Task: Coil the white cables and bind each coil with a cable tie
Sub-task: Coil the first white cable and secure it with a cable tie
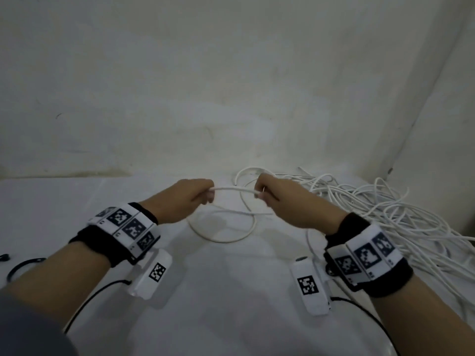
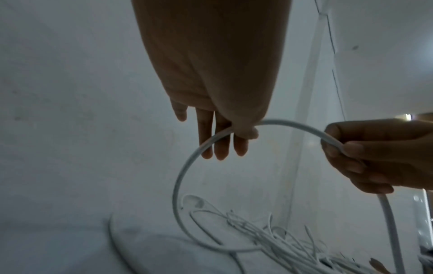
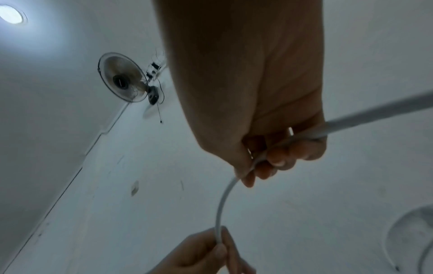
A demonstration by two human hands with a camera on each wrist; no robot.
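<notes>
A white cable [image 1: 235,189] spans between my two hands above the white table [image 1: 231,304]. My left hand [image 1: 191,197] pinches it between thumb and fingers [image 2: 243,133], and a loop [image 1: 223,237] hangs from there down to the table. My right hand [image 1: 272,192] grips the same cable [image 3: 222,204] in curled fingers [image 3: 276,161], about a hand's width to the right. Behind the right hand lies a tangled heap of white cables [image 1: 385,217]. A black cable tie [image 1: 23,265] lies in a ring at the table's left edge.
Plain white walls [image 1: 231,86] close in the table behind and on the right, forming a corner by the cable heap. Black wires [image 1: 90,299] trail from my wrist cameras across the near table. A fan [image 3: 124,81] shows in the right wrist view.
</notes>
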